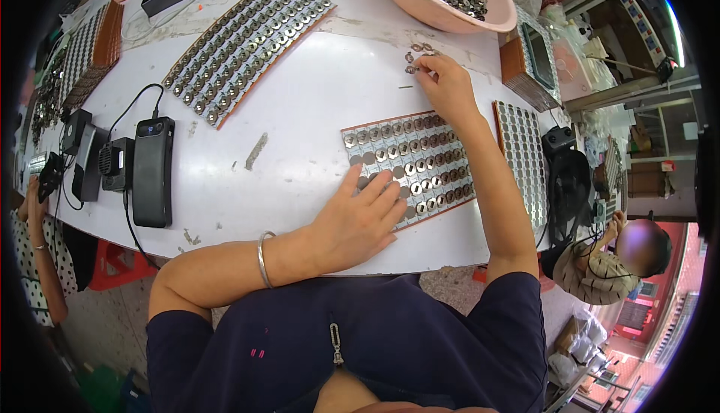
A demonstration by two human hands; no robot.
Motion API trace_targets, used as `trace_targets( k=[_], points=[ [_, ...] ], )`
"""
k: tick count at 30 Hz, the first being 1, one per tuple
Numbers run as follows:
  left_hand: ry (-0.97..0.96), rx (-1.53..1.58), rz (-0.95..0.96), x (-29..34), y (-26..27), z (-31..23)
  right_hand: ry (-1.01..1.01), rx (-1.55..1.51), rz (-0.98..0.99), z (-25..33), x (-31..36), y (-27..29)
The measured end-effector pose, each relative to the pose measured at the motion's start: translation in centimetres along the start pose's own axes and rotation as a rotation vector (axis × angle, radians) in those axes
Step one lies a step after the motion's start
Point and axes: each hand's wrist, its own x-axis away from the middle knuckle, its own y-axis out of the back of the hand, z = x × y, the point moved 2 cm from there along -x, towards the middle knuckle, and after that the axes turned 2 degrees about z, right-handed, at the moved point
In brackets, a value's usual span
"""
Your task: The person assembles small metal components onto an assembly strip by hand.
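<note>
My left hand [358, 218], with a silver bangle at the wrist, lies flat with fingers spread over the near left part of a board [409, 177]. Rows of round metal pieces sit on this board; some are plain discs, others have a slot in the middle. My palm and fingers hide part of its lower left corner. Beyond the board's far edge, my right hand [448, 89] pinches thumb and forefinger together at a small round metal piece [410, 70]. Several loose metal pieces [421, 46] lie on the table beside those fingertips.
A pink basin [442, 16] full of metal pieces stands at the far right. Another filled board [247, 46] lies far left; a further one [523, 158] lies right. A black power bank [154, 173] with cables is at left. Other people sit at both sides.
</note>
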Motion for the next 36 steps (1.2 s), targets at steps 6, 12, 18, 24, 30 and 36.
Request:
trace_targets(
  k=[6, 12, 18, 24, 30, 36],
  points=[
    [0.011, 0.006, 0.003, 0.2, 0.3, -0.1, 0.077, 0.013, 0.016, 1.2, 0.2, -0.1],
    [0.004, 0.011, 0.000, 0.3, 0.1, 0.1, -0.011, -0.018, 0.093, 2.0, 0.7, -0.3],
    [-0.006, 0.000, -0.010, 0.1, 0.2, -0.1, 0.098, 0.101, 0.041, 2.1, -0.2, -1.5],
    [0.004, 0.007, -0.038, 0.2, 0.0, -0.1, 0.035, -0.008, 0.136, 2.5, -0.2, -0.5],
    [0.005, -0.001, -0.034, 0.3, 0.0, -0.1, 0.419, 0.030, 0.184, 2.3, -0.2, 0.0],
    [-0.019, 0.007, -0.036, 0.2, -0.4, -0.5, 0.281, 0.034, 0.189, 3.2, 0.7, -0.4]
  ],
)
